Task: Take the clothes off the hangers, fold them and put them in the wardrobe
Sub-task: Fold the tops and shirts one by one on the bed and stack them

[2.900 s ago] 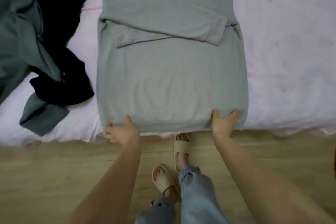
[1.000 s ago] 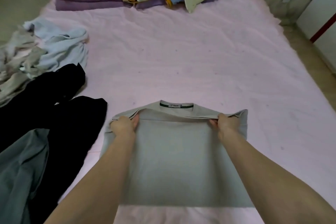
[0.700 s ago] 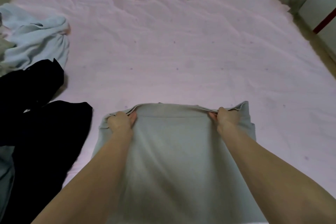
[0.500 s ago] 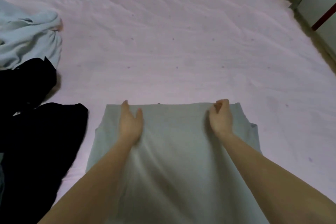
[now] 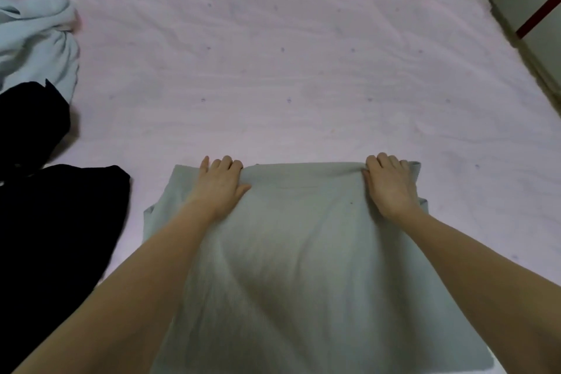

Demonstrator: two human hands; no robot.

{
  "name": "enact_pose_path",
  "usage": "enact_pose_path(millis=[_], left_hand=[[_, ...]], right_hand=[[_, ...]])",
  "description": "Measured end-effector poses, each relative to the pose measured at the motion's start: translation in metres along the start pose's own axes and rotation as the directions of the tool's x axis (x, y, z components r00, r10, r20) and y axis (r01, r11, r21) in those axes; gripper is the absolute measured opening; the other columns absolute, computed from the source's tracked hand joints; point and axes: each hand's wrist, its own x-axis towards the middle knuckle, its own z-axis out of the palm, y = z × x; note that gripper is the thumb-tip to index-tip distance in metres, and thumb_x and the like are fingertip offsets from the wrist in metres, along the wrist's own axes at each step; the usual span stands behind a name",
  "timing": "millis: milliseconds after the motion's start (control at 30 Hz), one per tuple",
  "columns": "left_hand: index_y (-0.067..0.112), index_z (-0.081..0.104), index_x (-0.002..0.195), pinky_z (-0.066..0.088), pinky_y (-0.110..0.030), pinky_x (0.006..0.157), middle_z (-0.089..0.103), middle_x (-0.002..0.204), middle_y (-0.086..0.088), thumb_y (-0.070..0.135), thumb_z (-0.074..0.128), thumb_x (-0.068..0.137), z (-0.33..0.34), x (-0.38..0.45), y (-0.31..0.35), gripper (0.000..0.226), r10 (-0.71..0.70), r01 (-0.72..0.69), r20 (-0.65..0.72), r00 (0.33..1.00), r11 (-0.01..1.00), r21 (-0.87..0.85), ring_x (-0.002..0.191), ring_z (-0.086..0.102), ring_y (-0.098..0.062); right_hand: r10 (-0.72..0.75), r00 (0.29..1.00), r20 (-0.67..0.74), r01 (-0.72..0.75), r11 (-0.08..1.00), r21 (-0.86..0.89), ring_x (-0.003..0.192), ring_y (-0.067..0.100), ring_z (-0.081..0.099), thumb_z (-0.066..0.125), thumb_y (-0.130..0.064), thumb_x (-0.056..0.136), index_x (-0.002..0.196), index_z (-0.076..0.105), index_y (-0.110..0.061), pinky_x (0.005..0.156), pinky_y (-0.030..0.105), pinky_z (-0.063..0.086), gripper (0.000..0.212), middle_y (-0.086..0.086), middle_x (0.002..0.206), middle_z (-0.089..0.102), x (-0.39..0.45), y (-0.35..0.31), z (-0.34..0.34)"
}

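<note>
A grey-green sweatshirt [image 5: 303, 252] lies folded in half on the pink bed sheet [image 5: 288, 70], its folded layer reaching the far edge. My left hand [image 5: 220, 182] rests flat on the far left part of the fold, fingers straight. Flat on the far right corner lies my right hand [image 5: 390, 184], fingers straight and reaching over the far edge. Both forearms stretch across the garment. No hanger or wardrobe interior is in view.
A black garment [image 5: 54, 222] lies at the left beside the sweatshirt, with a light blue garment [image 5: 36, 42] behind it. A pile of clothes shows at the far edge of the bed. A white cabinet with a red stripe [image 5: 537, 15] stands at the right.
My hands carried the sweatshirt's hem up to the collar end, let go of it, and now lie flat on the folded cloth. The view has tilted down.
</note>
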Motion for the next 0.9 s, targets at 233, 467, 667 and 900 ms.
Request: enact_pose_path(millis=[233,467,667,900], left_hand=[[0.013,0.046,0.128,0.034,-0.038,0.099,0.053,0.124,-0.011,0.051,0.04,0.098,0.003,0.006,0.001,0.049,-0.013,0.015,0.044,0.999,0.999,-0.039,0.115,0.048,-0.029],[0.015,0.049,0.106,0.036,-0.036,0.072,0.063,0.109,-0.012,0.052,0.031,0.101,-0.015,-0.009,0.004,0.042,-0.005,0.009,0.094,0.996,0.999,-0.033,0.103,0.059,-0.032],[0.017,0.04,0.089,0.03,-0.036,0.064,0.055,0.081,-0.002,0.052,0.032,0.1,-0.122,-0.014,0.008,0.037,0.016,-0.022,-0.048,0.999,0.992,-0.128,0.081,0.053,-0.028],[0.015,0.043,0.091,0.033,-0.036,0.062,0.063,0.09,-0.01,0.052,0.04,0.098,-0.258,-0.041,0.014,0.038,0.143,-0.166,-0.193,0.971,0.98,-0.113,0.089,0.059,-0.031]], right_hand=[[-0.142,0.926,0.348,0.106,0.987,0.122,0.115,0.03,0.048,0.048,-0.044,0.094,0.119,0.046,-0.011,0.102,0.039,0.027,0.041,0.01,0.12,0.053,0.011,-0.021,0.007],[-0.209,0.907,0.366,0.138,0.967,0.212,0.096,0.034,0.056,0.048,-0.03,0.099,0.093,0.035,-0.016,0.069,0.033,0.027,0.02,0.012,0.105,0.062,0.003,-0.025,-0.018],[-0.183,0.977,0.11,0.153,0.959,0.238,0.067,0.021,0.041,0.048,-0.024,0.097,0.081,0.035,-0.016,0.068,0.031,0.02,0.022,-0.006,0.069,0.043,0.021,-0.006,-0.119],[-0.281,0.955,-0.091,0.285,0.958,0.037,0.089,0.028,0.051,0.043,-0.011,0.095,0.088,0.036,-0.021,0.075,0.033,0.023,0.015,0.008,0.092,0.055,0.03,0.021,-0.252]])
